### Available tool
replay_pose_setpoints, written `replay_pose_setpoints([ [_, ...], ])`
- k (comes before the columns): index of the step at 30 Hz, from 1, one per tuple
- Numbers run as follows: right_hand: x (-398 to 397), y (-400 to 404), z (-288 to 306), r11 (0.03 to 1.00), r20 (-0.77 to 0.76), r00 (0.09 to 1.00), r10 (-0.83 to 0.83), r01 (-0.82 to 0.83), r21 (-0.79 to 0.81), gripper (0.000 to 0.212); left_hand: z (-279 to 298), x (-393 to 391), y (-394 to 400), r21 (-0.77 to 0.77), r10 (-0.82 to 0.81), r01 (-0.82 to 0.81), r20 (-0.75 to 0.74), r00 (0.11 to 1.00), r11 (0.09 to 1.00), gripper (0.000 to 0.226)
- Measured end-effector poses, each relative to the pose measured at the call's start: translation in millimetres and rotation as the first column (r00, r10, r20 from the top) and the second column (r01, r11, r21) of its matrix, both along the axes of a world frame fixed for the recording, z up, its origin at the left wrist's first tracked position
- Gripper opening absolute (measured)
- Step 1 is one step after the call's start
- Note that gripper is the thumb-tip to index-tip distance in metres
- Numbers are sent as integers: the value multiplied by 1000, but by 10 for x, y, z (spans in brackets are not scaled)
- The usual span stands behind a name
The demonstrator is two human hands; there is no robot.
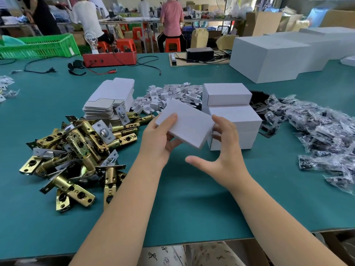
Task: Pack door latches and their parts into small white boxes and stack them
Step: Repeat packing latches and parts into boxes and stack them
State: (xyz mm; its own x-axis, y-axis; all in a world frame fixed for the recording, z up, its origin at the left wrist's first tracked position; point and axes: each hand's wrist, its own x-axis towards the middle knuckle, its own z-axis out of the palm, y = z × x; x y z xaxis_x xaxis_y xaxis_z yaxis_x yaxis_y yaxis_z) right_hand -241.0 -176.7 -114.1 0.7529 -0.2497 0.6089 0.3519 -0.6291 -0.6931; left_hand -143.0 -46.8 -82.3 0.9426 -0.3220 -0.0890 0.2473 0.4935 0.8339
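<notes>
Above the table [172, 208], centre: left hand [159, 139] grips a small white box [187, 123], tilted; right hand [222, 150] spread, fingertips touching its 3 o'clock end. Light, crushable card, probably; hold by edges. Stack [233, 120] at 2 o'clock.

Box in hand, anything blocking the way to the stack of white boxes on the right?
Nothing visible. The left hand holds the small white box just left of the stack of white boxes; the right hand touches its right edge, and the stack's top is bare.

No text, label, brand or number can be read on anything in view.
</notes>
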Motion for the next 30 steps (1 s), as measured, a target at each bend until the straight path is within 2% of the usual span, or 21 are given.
replay_pose_setpoints([
  [3, -4, -6, 17, 992, 2, 998, -57, 56, 117, 87, -23, -84, -89, -103, -97, 100, 36, 995, 990, 20],
  [6, -50, -81, 56, 957, 94, 989, -111, 81, 278, 72, -11, -172, -158, -104, -182, 207, 206, 961, 973, 26],
  [8, -60, -150, 102, 925, 154, 976, -157, 90, 368, 59, 16, -219, -213, -19, -188, 206, 336, 923, 978, 38],
  [11, -48, -229, 145, 887, 205, 937, -283, 174, 427, 43, 105, -285, -345, 121, -181, 142, 439, 880, 982, 48],
  [14, -40, -365, 158, 849, 179, 897, -404, 295, 438, 42, 203, -323, -513, 285, -223, 69, 555, 801, 956, 50],
  [17, 4, -485, 167, 823, 109, 888, -446, 360, 441, 44, 212, -275, -686, 471, -248, -140, 667, 703, 871, 50],
  [19, 39, -550, 159, 796, 84, 889, -450, 357, 488, 41, 154, -247, -783, 523, -257, -199, 671, 695, 829, 58],
  [23, 98, -646, 125, 766, 21, 912, -410, 332, 550, 38, -32, -241, -844, 506, -256, -148, 641, 724, 849, 57],
  [25, 117, -654, 103, 777, 13, 911, -412, 343, 528, 36, -102, -239, -828, 532, -260, -159, 626, 735, 832, 58],
  [30, 139, -629, 75, 759, -32, 921, -388, 340, 556, 34, -225, -236, -788, 582, -223, -282, 646, 730, 763, 49],
])
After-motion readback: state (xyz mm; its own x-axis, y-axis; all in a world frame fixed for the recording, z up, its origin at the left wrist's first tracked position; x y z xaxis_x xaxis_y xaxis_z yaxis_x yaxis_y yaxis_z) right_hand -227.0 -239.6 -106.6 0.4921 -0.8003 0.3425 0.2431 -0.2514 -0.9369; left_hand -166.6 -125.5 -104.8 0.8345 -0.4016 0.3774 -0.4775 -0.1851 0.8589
